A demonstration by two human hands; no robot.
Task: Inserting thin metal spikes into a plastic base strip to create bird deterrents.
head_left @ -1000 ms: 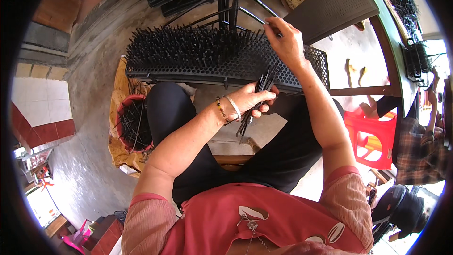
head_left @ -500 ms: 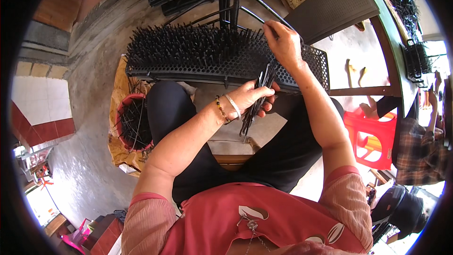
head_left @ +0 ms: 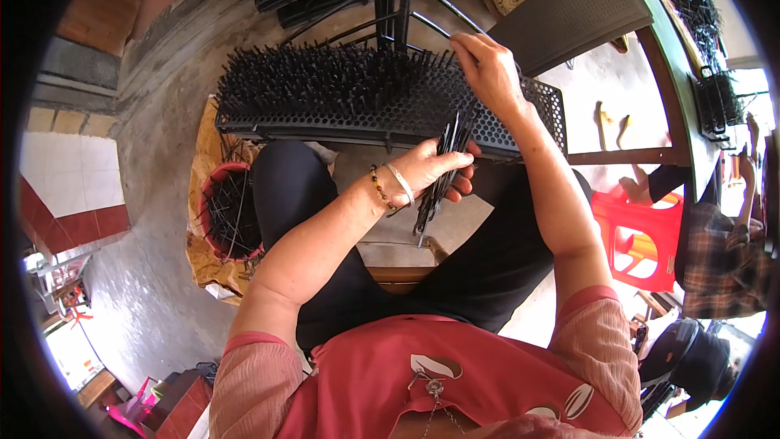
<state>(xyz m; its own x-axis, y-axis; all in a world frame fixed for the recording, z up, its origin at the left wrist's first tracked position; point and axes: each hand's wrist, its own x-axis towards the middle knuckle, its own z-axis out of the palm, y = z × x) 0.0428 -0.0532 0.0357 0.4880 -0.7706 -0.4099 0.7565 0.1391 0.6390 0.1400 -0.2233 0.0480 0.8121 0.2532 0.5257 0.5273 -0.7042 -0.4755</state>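
A bundle of thin black sticks (head_left: 439,195) lies across my left hand (head_left: 424,167), whose fingers are wrapped round it above my knees. My right hand (head_left: 492,75) is over the right part of a long black tray full of round holes (head_left: 546,107). Its thumb and fingertips are pinched together near the tray's far edge; anything between them is too small to make out. Many black sticks (head_left: 305,85) stand upright, packed close, in the left and middle of the tray. Bare holes show on its right part.
Beside my left knee, a red basin (head_left: 205,223) of loose black sticks sits on brown paper (head_left: 197,264). A black metal frame (head_left: 405,8) rises behind the tray. At right are a grey perforated panel (head_left: 573,20), a green-topped table (head_left: 691,146), a red stool (head_left: 642,236) and another person (head_left: 719,260).
My right hand has shifted slightly up and left over the tray's far edge. The stick bundle has turned a little in my left hand, which stays in place.
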